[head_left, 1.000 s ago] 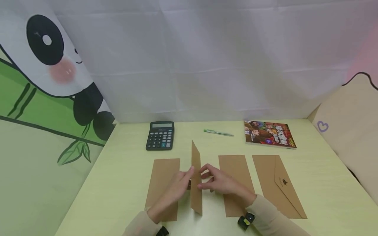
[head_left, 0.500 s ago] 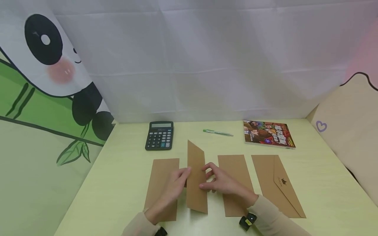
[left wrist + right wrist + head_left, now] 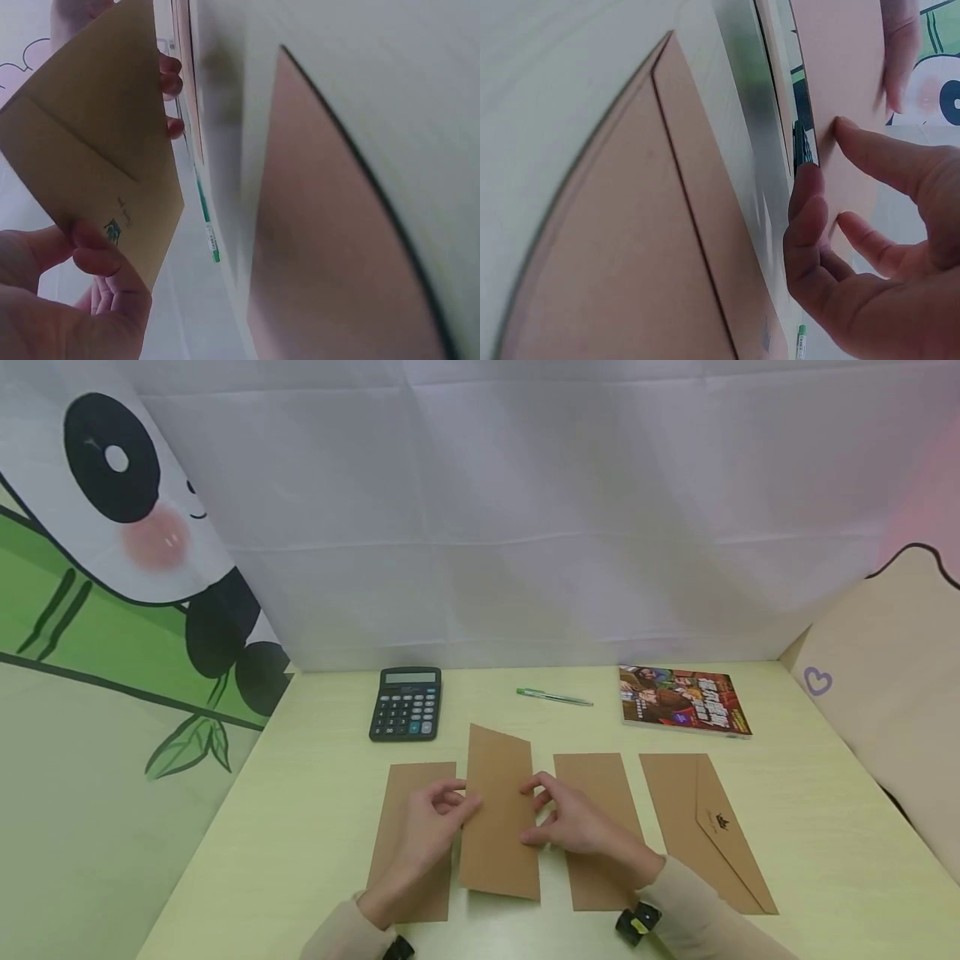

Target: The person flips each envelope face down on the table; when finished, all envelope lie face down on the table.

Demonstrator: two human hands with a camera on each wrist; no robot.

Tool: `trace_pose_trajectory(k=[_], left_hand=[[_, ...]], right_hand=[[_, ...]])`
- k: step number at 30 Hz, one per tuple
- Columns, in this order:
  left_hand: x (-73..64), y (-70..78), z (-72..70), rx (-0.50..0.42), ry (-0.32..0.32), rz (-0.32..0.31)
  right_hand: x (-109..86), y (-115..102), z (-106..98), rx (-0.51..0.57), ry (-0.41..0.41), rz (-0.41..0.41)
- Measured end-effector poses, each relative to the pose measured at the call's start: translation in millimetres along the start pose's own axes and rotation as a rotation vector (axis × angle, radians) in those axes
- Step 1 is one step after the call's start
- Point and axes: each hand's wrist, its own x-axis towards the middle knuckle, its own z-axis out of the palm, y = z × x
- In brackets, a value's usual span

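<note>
"What has just changed?"

"The held envelope [image 3: 498, 835] has swung from nearly edge-on to showing the person its plain face, and the left hand [image 3: 429, 831] has shifted at its left edge. For the work in hand, this looks like a turning step, with the flap side now away from the person."

"Where is it, and how is the grip?"

"It stands tilted between the hands, raised above the table [image 3: 262, 827]. The left hand pinches one edge; the right hand [image 3: 576, 820] holds the other, thumb and forefinger against the plain face."

"And the containers?"

"The left wrist view shows the flap [image 3: 67, 169] lying shut (a small dark mark sits near its tip), so any contents cannot be told. The left piece [image 3: 416, 785] and the right piece [image 3: 591, 785] are probably envelopes too, though neither shows a flap. Farther right, the crown-marked envelope [image 3: 686, 810] is closed, its inside hidden."
</note>
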Motion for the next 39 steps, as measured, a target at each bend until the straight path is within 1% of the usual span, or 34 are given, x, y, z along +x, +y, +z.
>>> trace_pose_trajectory(k=[3,6,9,12,14,17,23,29,32,34,39], left_hand=[[1.0,-5.0,-1.2,0.026,-0.015,-0.012],[2.0,-10.1,-2.1,0.076,-0.037,0.002],[2.8,-14.2,-2.3,0.148,-0.055,0.033],[2.7,-14.7,-2.2,0.21,-0.075,0.046],[2.1,-13.8,-2.3,0.243,-0.095,0.041],[1.0,-11.9,-2.6,0.273,-0.122,0.026],[-0.5,-9.5,-3.4,0.32,-0.174,-0.028],[-2.2,-10.0,-4.4,0.379,-0.214,-0.028],[-2.1,-11.3,-4.0,0.39,-0.24,-0.048],[-2.0,-11.7,-3.7,0.407,-0.261,-0.049],[-2.3,-11.6,-2.6,0.456,-0.293,-0.027]], right_hand=[[-0.7,0,-1,-0.053,0.013,0.0],[-1.3,1,-2,-0.105,0.027,-0.002],[-2.0,0,-2,-0.137,0.037,0.001],[-2.5,0,-2,-0.157,0.045,0.001],[-2.7,-1,-1,-0.185,0.054,-0.002],[-2.9,-2,-1,-0.25,0.07,-0.015],[-4.1,-4,3,-0.364,0.083,0.001],[-7.5,-8,6,-0.435,0.062,0.008],[-8.4,-9,8,-0.457,0.053,0.036],[-8.6,-9,9,-0.468,0.051,0.057],[-9.0,-9,11,-0.483,0.057,0.074]])
